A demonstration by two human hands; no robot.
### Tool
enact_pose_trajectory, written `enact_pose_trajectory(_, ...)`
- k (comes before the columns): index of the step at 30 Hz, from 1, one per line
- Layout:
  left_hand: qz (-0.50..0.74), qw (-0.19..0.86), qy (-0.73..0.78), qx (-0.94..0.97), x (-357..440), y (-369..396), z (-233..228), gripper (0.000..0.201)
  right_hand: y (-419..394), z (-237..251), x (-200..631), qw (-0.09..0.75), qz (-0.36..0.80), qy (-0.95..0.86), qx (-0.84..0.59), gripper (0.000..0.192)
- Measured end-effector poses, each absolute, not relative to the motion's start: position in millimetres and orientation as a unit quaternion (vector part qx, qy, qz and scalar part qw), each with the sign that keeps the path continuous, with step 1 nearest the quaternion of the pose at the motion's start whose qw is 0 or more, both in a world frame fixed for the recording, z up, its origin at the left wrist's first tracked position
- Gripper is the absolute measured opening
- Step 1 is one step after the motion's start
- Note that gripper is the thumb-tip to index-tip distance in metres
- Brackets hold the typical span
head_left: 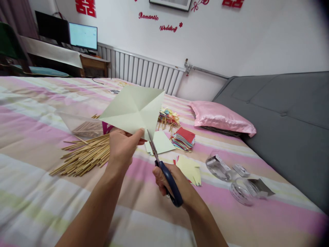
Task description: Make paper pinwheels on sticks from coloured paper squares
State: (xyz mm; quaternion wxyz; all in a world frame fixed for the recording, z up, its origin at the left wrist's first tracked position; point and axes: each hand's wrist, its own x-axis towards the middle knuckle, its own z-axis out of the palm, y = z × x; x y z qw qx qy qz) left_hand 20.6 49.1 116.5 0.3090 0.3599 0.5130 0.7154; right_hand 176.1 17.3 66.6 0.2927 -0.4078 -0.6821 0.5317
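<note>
My left hand (122, 149) pinches the near edge of a pale green square of paper (136, 106), thumb on top and fingers beneath. Diagonal creases cross the sheet and meet at its middle. In my right hand (174, 181) is a pair of scissors (167, 173) with dark blue handles. Their blades lie at the paper's near corner, just right of my left thumb. Under the held sheet, more pale green paper (161, 142) rests on the bed. Yellow cut paper (189, 168) lies beyond my right hand.
Thin wooden sticks (84, 156) are heaped at left beside a clear plastic bag (82, 125). A stack of coloured paper (183, 139) and finished-looking colourful paper pieces (168, 116) sit farther back. Clear tape rolls (241, 190) lie right, below a pink pillow (223, 118).
</note>
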Motion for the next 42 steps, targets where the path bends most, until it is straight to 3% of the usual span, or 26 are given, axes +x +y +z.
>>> enact_pose_trajectory(42, 0.713, 0.299, 0.532, 0.346, 16.6, 49.2, 117.5, 0.012, 16.9, 63.2, 168.8, 0.321, 0.529, -0.659, -0.429, 0.053)
